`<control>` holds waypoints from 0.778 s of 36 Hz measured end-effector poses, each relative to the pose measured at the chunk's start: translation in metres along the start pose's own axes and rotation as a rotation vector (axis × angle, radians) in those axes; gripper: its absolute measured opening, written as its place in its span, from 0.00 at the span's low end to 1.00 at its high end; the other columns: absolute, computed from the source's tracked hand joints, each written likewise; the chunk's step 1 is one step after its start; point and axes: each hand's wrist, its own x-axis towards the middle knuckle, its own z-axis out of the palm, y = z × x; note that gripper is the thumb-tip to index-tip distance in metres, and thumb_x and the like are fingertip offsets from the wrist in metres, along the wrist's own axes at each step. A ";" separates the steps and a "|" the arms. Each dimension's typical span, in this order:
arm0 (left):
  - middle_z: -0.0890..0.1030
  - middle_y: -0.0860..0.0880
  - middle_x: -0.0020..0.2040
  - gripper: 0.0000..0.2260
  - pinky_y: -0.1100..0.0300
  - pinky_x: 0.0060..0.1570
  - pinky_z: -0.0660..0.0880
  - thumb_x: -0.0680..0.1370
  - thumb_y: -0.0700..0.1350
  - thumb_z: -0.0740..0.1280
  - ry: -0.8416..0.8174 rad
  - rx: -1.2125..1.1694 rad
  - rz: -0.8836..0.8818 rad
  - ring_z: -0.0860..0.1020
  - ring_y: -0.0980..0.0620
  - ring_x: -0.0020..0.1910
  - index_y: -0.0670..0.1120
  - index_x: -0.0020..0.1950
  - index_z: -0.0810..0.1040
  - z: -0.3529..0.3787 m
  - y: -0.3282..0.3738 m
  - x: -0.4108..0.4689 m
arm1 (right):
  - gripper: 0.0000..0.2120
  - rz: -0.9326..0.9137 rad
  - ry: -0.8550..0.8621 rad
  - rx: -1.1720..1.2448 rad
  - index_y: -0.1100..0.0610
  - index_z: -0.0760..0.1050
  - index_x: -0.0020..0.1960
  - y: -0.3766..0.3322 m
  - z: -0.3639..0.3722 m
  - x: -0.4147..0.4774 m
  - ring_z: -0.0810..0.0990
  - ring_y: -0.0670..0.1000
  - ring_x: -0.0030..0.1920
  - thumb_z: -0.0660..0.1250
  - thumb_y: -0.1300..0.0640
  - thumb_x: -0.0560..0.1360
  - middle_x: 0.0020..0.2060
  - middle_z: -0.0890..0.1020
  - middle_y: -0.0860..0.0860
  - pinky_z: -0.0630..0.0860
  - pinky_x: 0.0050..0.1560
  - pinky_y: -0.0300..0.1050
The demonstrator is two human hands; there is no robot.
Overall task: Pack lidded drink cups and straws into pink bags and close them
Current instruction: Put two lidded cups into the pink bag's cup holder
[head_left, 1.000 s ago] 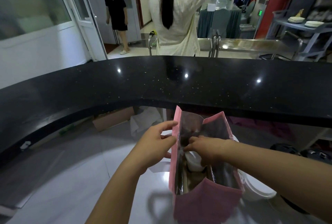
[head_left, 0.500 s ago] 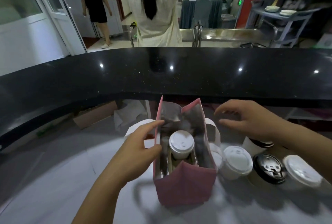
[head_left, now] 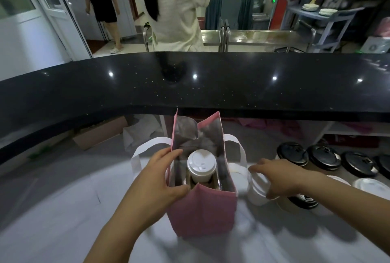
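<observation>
Grabbing a 2nd cup (head_left: 257,191) right of the pink bag (head_left: 202,212).
Right hand (head_left: 280,178), open 0.5 s ago, now curls round it; left hand (head_left: 156,178) pinches the bag's left wall.

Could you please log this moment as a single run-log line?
Stage: packing | pink bag: open, upright, one white-lidded cup inside | left hand: grips bag's left wall | right hand: grips second cup beside bag

Cup (head_left: 201,165) upright in bag (head_left: 202,212); second cup (head_left: 256,193) just right, held by right hand (head_left: 282,176); more cups (head_left: 324,157) farther right; counter (head_left: 190,85) behind.
</observation>
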 end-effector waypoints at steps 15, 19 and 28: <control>0.50 0.74 0.75 0.50 0.54 0.67 0.73 0.62 0.60 0.78 -0.167 -0.022 -0.024 0.63 0.55 0.74 0.71 0.76 0.51 -0.004 0.000 -0.007 | 0.34 -0.013 0.215 0.295 0.35 0.71 0.67 0.016 -0.082 -0.029 0.73 0.47 0.55 0.72 0.41 0.61 0.55 0.72 0.44 0.74 0.57 0.46; 0.50 0.77 0.73 0.52 0.53 0.67 0.74 0.62 0.60 0.79 -0.181 -0.021 -0.023 0.62 0.53 0.76 0.75 0.74 0.46 -0.002 -0.001 -0.007 | 0.38 0.021 0.423 0.160 0.36 0.68 0.70 -0.003 -0.126 -0.054 0.68 0.49 0.57 0.68 0.35 0.59 0.59 0.70 0.45 0.75 0.56 0.51; 0.51 0.77 0.75 0.57 0.62 0.70 0.69 0.56 0.64 0.80 -0.193 -0.103 0.016 0.59 0.66 0.75 0.78 0.72 0.43 -0.001 0.003 -0.013 | 0.38 -0.342 0.729 0.233 0.40 0.68 0.72 -0.085 -0.166 -0.091 0.67 0.45 0.58 0.69 0.35 0.63 0.60 0.70 0.42 0.70 0.55 0.41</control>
